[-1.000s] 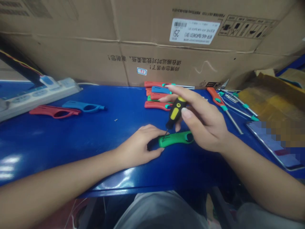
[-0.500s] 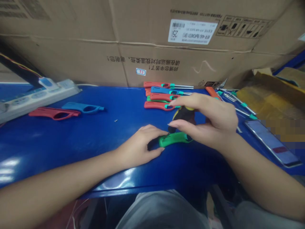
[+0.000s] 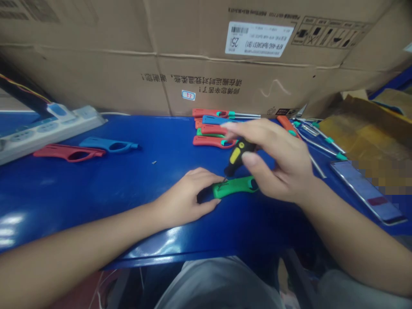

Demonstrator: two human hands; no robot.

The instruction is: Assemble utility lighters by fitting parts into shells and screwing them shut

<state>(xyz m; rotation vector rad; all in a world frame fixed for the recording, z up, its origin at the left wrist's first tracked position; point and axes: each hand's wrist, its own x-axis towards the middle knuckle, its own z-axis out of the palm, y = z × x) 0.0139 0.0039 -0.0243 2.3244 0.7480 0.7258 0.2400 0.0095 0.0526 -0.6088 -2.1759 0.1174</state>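
Note:
A green gas lighter [image 3: 236, 186] lies on the blue table, its rounded end pinched between the thumb and fingers of my left hand [image 3: 189, 195]. My right hand [image 3: 280, 159] is above the lighter's other end, around a screwdriver [image 3: 236, 156] with a short black and yellow handle. The thumb rests by the handle, the index finger is stretched forward and blurred, and the other fingers are mostly hidden. The screwdriver tilts, with its tip down at the lighter's left end beside my left fingertips. The lighter's right end is partly behind my right hand.
Several red, blue and green lighters [image 3: 210, 140] lie stacked behind my right hand. Red [image 3: 69, 152] and blue [image 3: 109, 144] lighter casings lie by a power strip [image 3: 48, 128]. Tiny screws [image 3: 154, 162] lie mid-table. Metal tubes [image 3: 322, 143] and a phone [image 3: 368, 192] are right; a cardboard box [image 3: 112, 81] stands behind.
My right fingers have shifted and loosened around the screwdriver handle, showing more of its yellow part. My left hand and the green lighter stay nearly in place; the view has shifted slightly.

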